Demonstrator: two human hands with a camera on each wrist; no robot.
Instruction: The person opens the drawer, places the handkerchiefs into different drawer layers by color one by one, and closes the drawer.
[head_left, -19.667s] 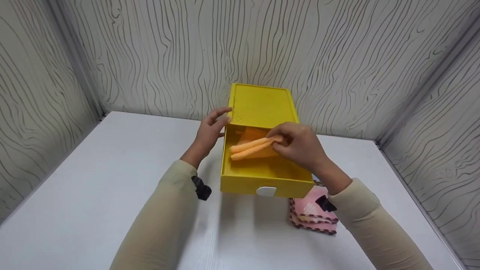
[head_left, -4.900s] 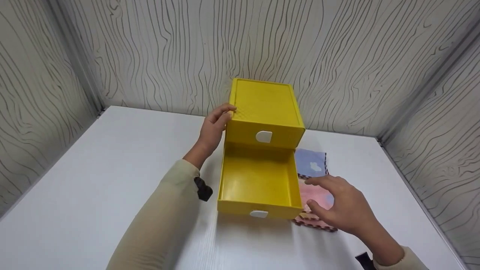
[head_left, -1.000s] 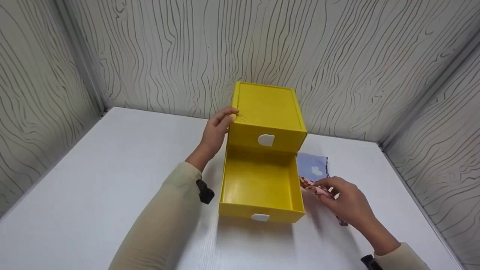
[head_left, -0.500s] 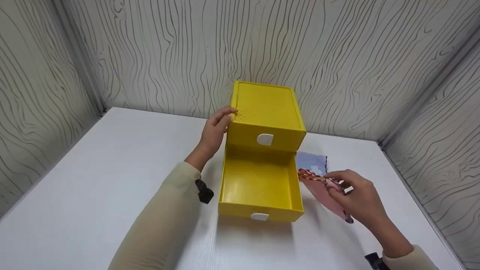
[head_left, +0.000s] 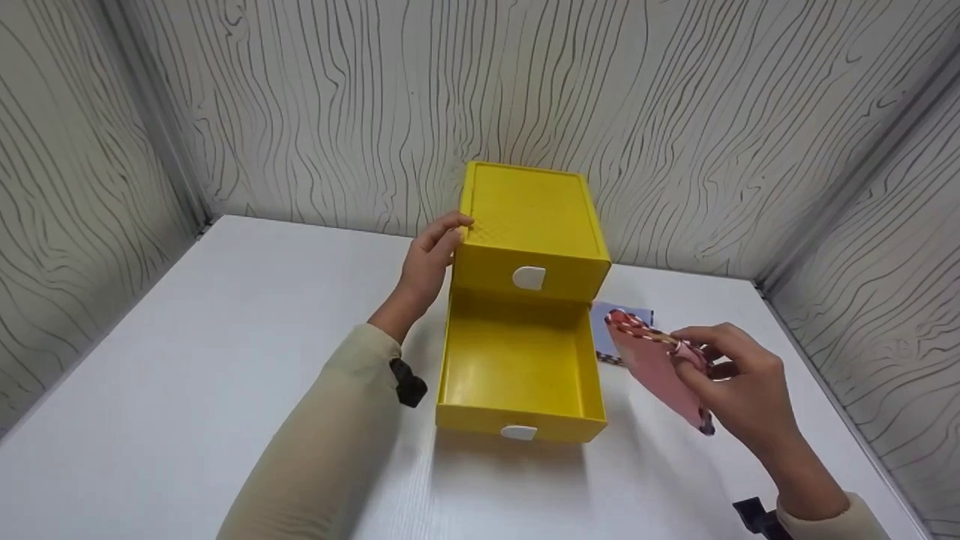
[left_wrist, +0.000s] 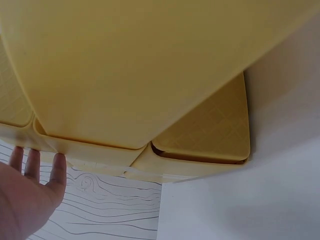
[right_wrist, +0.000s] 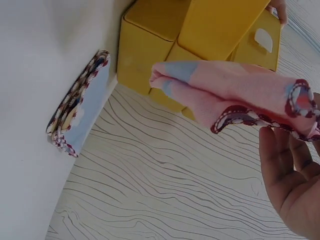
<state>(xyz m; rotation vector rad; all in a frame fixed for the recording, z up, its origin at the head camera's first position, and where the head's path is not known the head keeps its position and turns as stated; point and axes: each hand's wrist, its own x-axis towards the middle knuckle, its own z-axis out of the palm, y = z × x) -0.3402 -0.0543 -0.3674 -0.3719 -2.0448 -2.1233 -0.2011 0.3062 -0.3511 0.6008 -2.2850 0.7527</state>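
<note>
Head view: A person's left hand [head_left: 426,266] rests against the left side of the yellow cabinet [head_left: 532,210], fingertips at the upper edge; its fingers lie extended, not wrapped round anything. The lower drawer [head_left: 480,418] stands pulled out toward the person, its bare floor visible; the upper drawer [head_left: 484,268], fitted with a white handle [head_left: 529,278], is pushed in. The right hand [head_left: 739,382] pinches the folded pink cloth [head_left: 660,375] between thumb and fingers. The cloth is held above the white table [head_left: 225,345], to the right of the lower drawer and apart from it, partly covering the view of a blue cloth [head_left: 603,337] beside the cabinet.

Left wrist view: The left hand's fingers are slightly spread, tips at the cabinet's edge. Whether the thumb presses cannot be told here.

Right wrist view: The pink cloth, folded in layers with a dark red and white edging, extends from the right hand across the cabinet. The exact pinch point is cut off by the frame. The blue cloth lies folded on the table near the cabinet.
</note>
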